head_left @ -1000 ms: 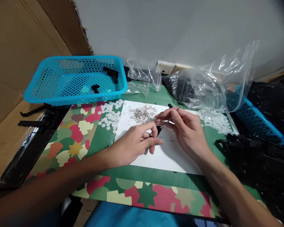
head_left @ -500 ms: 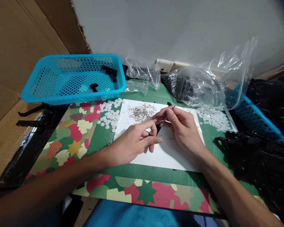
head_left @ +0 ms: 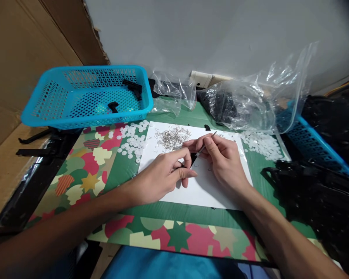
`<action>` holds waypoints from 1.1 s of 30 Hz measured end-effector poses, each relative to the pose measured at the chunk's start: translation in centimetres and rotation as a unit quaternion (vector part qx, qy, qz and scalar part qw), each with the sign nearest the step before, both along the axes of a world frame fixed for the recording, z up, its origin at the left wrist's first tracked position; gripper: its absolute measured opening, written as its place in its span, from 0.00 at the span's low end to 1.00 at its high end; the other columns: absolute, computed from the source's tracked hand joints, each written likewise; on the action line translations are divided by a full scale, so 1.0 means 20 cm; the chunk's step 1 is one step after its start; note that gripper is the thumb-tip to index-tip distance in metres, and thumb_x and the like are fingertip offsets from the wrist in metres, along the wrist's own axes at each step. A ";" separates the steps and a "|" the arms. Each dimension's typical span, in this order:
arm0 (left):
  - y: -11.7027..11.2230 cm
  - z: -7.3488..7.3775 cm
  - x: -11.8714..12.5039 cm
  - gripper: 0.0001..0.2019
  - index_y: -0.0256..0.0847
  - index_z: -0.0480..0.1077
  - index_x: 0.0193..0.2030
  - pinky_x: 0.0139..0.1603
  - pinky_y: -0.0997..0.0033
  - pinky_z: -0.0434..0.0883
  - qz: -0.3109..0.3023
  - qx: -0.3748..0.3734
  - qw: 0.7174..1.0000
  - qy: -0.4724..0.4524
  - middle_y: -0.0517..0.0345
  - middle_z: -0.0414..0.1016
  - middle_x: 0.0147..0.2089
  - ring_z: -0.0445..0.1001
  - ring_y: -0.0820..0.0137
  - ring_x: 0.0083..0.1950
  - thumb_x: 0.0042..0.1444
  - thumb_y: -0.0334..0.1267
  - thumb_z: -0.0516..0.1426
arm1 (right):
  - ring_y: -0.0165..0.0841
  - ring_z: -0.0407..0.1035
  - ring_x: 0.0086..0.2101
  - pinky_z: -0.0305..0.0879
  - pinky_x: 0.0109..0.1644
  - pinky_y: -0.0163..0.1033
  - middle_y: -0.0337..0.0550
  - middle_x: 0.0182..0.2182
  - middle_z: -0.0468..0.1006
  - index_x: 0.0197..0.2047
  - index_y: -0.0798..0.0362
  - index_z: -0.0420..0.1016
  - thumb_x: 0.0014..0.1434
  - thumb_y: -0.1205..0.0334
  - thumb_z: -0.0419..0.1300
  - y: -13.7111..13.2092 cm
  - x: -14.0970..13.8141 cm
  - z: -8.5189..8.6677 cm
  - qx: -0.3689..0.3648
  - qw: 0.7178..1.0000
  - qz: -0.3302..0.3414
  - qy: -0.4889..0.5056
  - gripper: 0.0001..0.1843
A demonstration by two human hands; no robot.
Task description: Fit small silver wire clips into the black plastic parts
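Observation:
Over the white sheet of paper (head_left: 203, 193), my left hand (head_left: 170, 170) is closed, its thumb and fingers pinching a small black part (head_left: 193, 158) that they mostly hide. My right hand (head_left: 221, 155) grips a slim silver metal tool (head_left: 205, 145) between thumb and fingers, its lower end at the black part. Too little of the tool shows to tell its exact kind. A pile of tiny metal springs or bent wire pieces (head_left: 174, 137) lies on the paper behind my hands, with a few loose ones near my right fingers.
White discs (head_left: 133, 143) are scattered left of the paper, more discs (head_left: 261, 145) on the right. A blue basket (head_left: 87, 120) at back left holds black toy-gun-like parts. Clear plastic bags (head_left: 250, 104) stand behind; black parts (head_left: 302, 193) crowd the right beside another blue basket (head_left: 322, 141).
The view has shifted slightly. Both hands keep nearly the same pose, with the metal tool still at the black part.

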State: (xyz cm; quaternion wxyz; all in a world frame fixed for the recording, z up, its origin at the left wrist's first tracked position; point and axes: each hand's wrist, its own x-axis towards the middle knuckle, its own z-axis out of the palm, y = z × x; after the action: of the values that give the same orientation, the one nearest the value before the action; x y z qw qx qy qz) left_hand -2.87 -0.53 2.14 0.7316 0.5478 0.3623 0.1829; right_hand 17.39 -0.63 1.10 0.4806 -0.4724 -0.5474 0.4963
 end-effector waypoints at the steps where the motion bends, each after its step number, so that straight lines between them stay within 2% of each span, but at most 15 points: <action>1: 0.00 0.00 0.00 0.14 0.45 0.62 0.41 0.15 0.81 0.50 0.002 0.000 1.000 -0.001 0.64 0.74 0.30 0.52 0.82 0.18 0.68 0.49 0.61 | 0.42 0.79 0.51 0.75 0.52 0.47 0.49 0.43 0.84 0.37 0.50 0.76 0.75 0.50 0.58 0.00 0.00 -0.01 -0.002 1.000 -0.004 0.006 0.17; 5: 0.01 -0.01 0.00 0.14 0.45 0.61 0.42 0.14 0.81 0.50 0.003 0.003 1.000 -0.012 0.64 0.76 0.31 0.52 0.83 0.16 0.68 0.49 0.61 | 0.43 0.79 0.53 0.75 0.52 0.47 0.49 0.44 0.84 0.37 0.49 0.75 0.75 0.49 0.58 -0.01 -0.01 -0.03 0.004 1.000 -0.017 -0.003 0.17; 10: 0.01 -0.02 0.00 0.15 0.45 0.61 0.42 0.14 0.81 0.49 0.002 0.001 1.000 -0.027 0.64 0.76 0.30 0.52 0.83 0.15 0.69 0.50 0.61 | 0.41 0.80 0.46 0.74 0.50 0.46 0.46 0.40 0.83 0.35 0.49 0.74 0.76 0.50 0.57 -0.01 -0.01 -0.04 0.039 0.998 -0.027 -0.044 0.18; 15: 0.01 -0.01 0.00 0.15 0.45 0.61 0.42 0.14 0.81 0.50 -0.002 0.005 1.000 -0.017 0.63 0.76 0.30 0.52 0.83 0.16 0.68 0.49 0.61 | 0.39 0.79 0.44 0.73 0.47 0.44 0.45 0.37 0.82 0.35 0.49 0.73 0.76 0.48 0.57 -0.01 -0.01 -0.04 0.022 0.999 -0.026 -0.032 0.18; 19: 0.01 0.00 0.00 0.13 0.44 0.62 0.42 0.17 0.81 0.53 -0.004 0.027 1.000 0.007 0.63 0.76 0.30 0.55 0.82 0.19 0.68 0.47 0.61 | 0.37 0.78 0.39 0.74 0.46 0.44 0.44 0.35 0.81 0.34 0.49 0.73 0.75 0.48 0.57 -0.01 -0.03 -0.04 0.028 0.998 -0.042 -0.042 0.19; 22: 0.00 0.00 0.00 0.12 0.44 0.63 0.42 0.20 0.81 0.54 0.007 0.044 0.999 -0.004 0.63 0.74 0.29 0.57 0.80 0.21 0.69 0.46 0.61 | 0.39 0.79 0.43 0.75 0.49 0.46 0.46 0.40 0.82 0.37 0.50 0.74 0.76 0.49 0.55 -0.02 -0.04 -0.03 0.044 0.997 -0.054 -0.025 0.18; 24: 0.00 0.00 0.00 0.14 0.43 0.63 0.42 0.21 0.81 0.54 0.014 0.048 0.998 -0.025 0.64 0.74 0.29 0.57 0.80 0.22 0.69 0.48 0.61 | 0.40 0.78 0.47 0.74 0.53 0.49 0.48 0.43 0.82 0.40 0.49 0.75 0.78 0.52 0.53 -0.04 -0.04 -0.02 0.086 0.993 -0.078 -0.025 0.16; 27: 0.01 0.02 -0.01 0.16 0.44 0.62 0.42 0.20 0.80 0.51 0.026 0.045 0.996 -0.069 0.65 0.72 0.28 0.55 0.80 0.21 0.70 0.52 0.59 | 0.39 0.77 0.43 0.73 0.50 0.50 0.47 0.41 0.81 0.46 0.47 0.77 0.78 0.59 0.50 -0.06 0.00 0.03 0.205 0.965 -0.095 -0.135 0.14; 30: 0.01 0.05 -0.03 0.17 0.45 0.60 0.44 0.21 0.81 0.51 0.038 0.038 0.993 -0.103 0.66 0.71 0.27 0.55 0.80 0.21 0.72 0.55 0.56 | 0.39 0.73 0.39 0.70 0.44 0.48 0.47 0.39 0.78 0.52 0.47 0.77 0.76 0.66 0.50 -0.08 0.05 0.09 0.312 0.903 -0.006 -0.295 0.14; 33: 0.00 0.06 -0.04 0.17 0.46 0.58 0.44 0.22 0.81 0.53 0.041 0.044 0.993 -0.099 0.67 0.71 0.25 0.55 0.79 0.20 0.73 0.57 0.53 | 0.39 0.70 0.40 0.68 0.43 0.46 0.49 0.41 0.78 0.54 0.49 0.76 0.73 0.69 0.56 -0.10 0.07 0.12 0.365 0.848 0.071 -0.378 0.12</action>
State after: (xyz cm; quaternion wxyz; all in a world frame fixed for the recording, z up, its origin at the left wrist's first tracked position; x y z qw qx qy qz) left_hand -3.66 -0.49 3.33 0.7307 0.5436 0.3019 0.2818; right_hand 18.71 -2.56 3.58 0.3380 -0.3740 -0.8603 0.0763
